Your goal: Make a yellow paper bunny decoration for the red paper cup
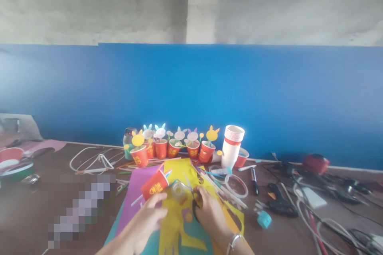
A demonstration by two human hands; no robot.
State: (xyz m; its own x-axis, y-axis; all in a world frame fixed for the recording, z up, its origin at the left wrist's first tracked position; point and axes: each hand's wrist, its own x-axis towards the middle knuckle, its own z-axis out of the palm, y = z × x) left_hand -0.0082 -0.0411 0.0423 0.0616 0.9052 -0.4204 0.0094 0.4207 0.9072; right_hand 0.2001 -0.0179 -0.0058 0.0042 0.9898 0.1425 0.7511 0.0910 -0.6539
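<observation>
Your right hand [208, 209] was closed around the dark handles of the scissors [194, 196] at the lower centre of the frame, blades pointing up and slightly left; whether they were parted was too blurred to tell. Your left hand [149, 214], lower and further left, was loosely spread with no visible hold, just beside a tilted red paper cup [154, 185]; I could not tell whether they touched. Between your hands, a tape roll [178, 196] sat near the blades over yellow paper [170, 227].

Handling the scissors well probably called for a relaxed wrist, left fingers clear of the tips, and room around the tape roll; the tilted cup likely needed a light touch, as thin walls dent.

Beyond, decorated red cups [160, 150] lined the middle of the frame, left of a white cup stack [231, 153]. A glue gun [281, 202] lay at lower right.
</observation>
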